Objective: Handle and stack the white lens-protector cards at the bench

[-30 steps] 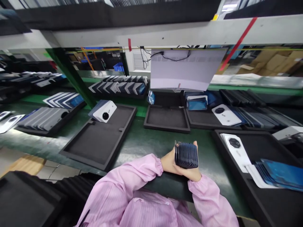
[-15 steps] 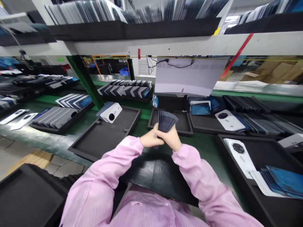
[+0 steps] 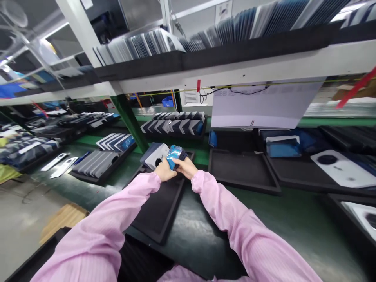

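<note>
Both arms in pink sleeves reach forward over a long black foam tray [image 3: 158,207]. My left hand [image 3: 163,172] and my right hand [image 3: 185,168] together hold a stack of thin dark panels [image 3: 175,155] whose front face is covered with shiny blue film. The stack hangs just over the far end of that tray, right beside a few white and blue panels [image 3: 154,154] with a round camera hole that lean there.
An empty black tray [image 3: 242,172] lies to the right. Further right, trays hold white panels [image 3: 342,170] and blue-filmed panels [image 3: 282,147]. Rows of panels [image 3: 176,125] stand in trays at the back and left. An overhead shelf [image 3: 205,55] carries more. A white sheet [image 3: 264,103] hangs from it.
Both hands carried the stack from near my body forward and left to the far end of the long tray. My head has risen, showing the upper shelf.
</note>
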Tool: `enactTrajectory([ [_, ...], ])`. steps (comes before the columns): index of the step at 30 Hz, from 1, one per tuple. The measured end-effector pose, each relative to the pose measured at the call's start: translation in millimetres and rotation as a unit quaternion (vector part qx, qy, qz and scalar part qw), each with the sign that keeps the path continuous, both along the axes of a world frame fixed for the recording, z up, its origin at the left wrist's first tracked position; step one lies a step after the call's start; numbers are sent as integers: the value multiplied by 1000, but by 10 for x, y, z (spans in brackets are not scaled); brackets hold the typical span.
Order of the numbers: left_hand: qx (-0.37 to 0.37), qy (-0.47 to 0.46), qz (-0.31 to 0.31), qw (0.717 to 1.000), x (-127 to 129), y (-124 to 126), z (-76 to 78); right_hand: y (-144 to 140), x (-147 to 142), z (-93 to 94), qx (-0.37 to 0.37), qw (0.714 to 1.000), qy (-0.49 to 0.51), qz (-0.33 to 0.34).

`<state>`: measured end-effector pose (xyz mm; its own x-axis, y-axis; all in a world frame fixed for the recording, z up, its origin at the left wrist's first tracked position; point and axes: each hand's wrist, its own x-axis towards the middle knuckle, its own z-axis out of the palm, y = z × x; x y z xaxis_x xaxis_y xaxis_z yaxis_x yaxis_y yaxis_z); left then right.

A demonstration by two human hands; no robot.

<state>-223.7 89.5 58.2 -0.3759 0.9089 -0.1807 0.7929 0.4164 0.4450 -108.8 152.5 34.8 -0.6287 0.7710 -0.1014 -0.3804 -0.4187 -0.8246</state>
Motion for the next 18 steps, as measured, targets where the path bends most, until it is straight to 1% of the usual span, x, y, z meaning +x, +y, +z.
enactTrajectory([
  [4, -12, 75, 12, 997, -38, 109, -51, 97, -281, -194, -43, 997, 2, -60],
  [7, 9, 148, 32, 989, -41, 183, -37, 234, -405, -296, -77, 995, 16, -59],
  [10, 52, 223, 30, 973, -64, 231, 23, 378, -530, -314, -107, 992, 37, -54],
  [13, 82, 273, 7, 959, -78, 244, 82, 487, -694, -274, -124, 988, 73, -59],
  [14, 86, 282, 8, 955, -84, 240, 96, 509, -744, -263, -127, 987, 85, -57],
  [15, 87, 282, 16, 955, -99, 231, 107, 520, -786, -258, -130, 986, 95, -52],
  [16, 87, 262, 25, 961, -128, 220, 117, 523, -814, -260, -131, 985, 104, -46],
  [18, 79, 170, 32, 982, -237, 191, 139, 503, -828, -288, -131, 984, 118, -28],
])
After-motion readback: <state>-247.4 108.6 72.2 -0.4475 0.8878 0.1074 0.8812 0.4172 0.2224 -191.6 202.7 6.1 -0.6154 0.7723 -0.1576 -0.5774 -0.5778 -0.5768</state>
